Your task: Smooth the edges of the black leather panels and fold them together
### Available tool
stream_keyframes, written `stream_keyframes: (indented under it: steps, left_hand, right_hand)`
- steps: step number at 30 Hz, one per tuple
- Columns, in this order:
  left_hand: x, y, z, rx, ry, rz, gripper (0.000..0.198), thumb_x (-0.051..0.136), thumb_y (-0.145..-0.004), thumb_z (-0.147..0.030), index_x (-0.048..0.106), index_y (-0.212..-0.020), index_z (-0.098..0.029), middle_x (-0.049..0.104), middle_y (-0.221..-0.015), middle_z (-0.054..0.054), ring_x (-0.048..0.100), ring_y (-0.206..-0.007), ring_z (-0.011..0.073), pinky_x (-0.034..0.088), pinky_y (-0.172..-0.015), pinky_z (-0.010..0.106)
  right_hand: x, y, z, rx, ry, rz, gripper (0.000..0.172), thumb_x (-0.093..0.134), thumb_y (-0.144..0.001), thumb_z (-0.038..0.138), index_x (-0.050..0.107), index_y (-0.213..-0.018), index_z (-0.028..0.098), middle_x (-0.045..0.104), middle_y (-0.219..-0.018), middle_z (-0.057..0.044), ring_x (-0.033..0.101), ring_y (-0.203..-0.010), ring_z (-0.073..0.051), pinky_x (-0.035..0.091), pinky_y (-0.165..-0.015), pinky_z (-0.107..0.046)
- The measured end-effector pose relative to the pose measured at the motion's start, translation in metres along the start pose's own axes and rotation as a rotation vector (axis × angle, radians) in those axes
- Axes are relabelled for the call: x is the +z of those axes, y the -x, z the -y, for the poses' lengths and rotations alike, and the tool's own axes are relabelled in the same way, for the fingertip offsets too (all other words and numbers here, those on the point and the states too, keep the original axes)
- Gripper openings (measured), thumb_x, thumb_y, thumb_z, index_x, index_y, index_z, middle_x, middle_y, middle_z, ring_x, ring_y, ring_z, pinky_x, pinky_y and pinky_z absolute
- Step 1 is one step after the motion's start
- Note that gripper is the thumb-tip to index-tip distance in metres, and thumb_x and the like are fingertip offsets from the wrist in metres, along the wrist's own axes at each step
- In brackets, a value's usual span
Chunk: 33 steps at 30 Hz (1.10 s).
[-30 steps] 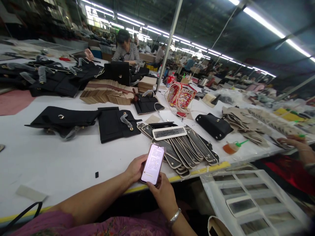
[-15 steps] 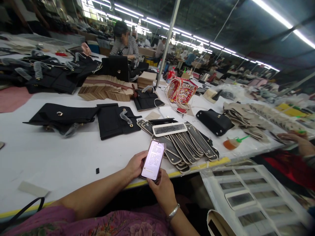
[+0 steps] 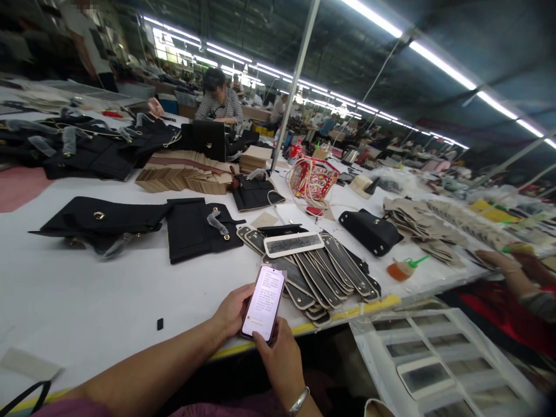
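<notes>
A smartphone [image 3: 263,304] with a lit screen of text is held upright-tilted between both hands at the table's front edge. My left hand [image 3: 233,310] grips its left side, fingers behind it. Around the lower right corner my right hand [image 3: 280,356] is closed, thumb on the bottom of the screen. Just beyond the phone lies a fanned pile of dark strips with pale edges [image 3: 336,269]. On top rests a white-framed strip [image 3: 293,244]. Black bag pieces [image 3: 202,229] lie to the left of the pile.
A glue bottle [image 3: 402,270] with a green nozzle stands to the right, near a black pouch [image 3: 370,231]. At the lower right is a slotted white tray [image 3: 467,324]. Another person's hand [image 3: 499,260] is at the right edge. A red patterned bag [image 3: 315,179] stands farther back.
The view has tilted up slightly, so the table and hands sit lower in it. Both hands keep hold of the smartphone; the right thumb has shifted slightly at its bottom edge.
</notes>
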<state>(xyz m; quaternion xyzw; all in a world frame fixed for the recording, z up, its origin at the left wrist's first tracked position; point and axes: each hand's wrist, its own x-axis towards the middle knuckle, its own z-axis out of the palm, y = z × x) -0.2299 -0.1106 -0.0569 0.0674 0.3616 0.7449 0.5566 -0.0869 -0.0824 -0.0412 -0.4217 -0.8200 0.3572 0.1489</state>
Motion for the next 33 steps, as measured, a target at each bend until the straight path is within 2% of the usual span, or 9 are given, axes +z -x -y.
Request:
stream_keyframes:
  steps: [10,24,33]
  left_hand:
    - [-0.0020,-0.0010,0.0018,-0.008,0.021,0.001,0.031,0.063,-0.074,-0.028,0.063,-0.098,-0.008,0.067,-0.092,0.014,0.064,-0.079,0.0246,0.051,-0.069,0.033]
    - [-0.0027,-0.0013,0.0028,-0.002,0.021,0.016,0.027,0.063,-0.074,-0.028,0.064,-0.093,-0.008,0.067,-0.086,0.012,0.063,-0.074,0.0218,0.050,-0.067,0.031]
    - [-0.0032,-0.0025,0.0021,0.003,-0.001,0.022,0.025,0.061,-0.076,-0.028,0.063,-0.092,-0.009,0.067,-0.085,0.011,0.063,-0.074,0.0206,0.049,-0.067,0.030]
  right_hand:
    - [0.0004,-0.0002,-0.0019,0.003,0.019,-0.008,0.029,0.057,-0.075,0.033,0.051,-0.099,0.018,0.061,-0.093,-0.006,0.058,-0.086,-0.022,0.043,-0.075,-0.031]
    - [-0.0018,0.0016,-0.0013,-0.025,0.042,-0.009,0.030,0.056,-0.075,0.035,0.052,-0.099,0.017,0.062,-0.093,-0.008,0.059,-0.086,-0.023,0.044,-0.070,-0.028]
    - [-0.0043,0.0028,-0.0006,-0.019,0.034,0.039,0.033,0.055,-0.076,0.033,0.050,-0.104,0.016,0.060,-0.098,-0.009,0.057,-0.091,-0.023,0.043,-0.076,-0.031]
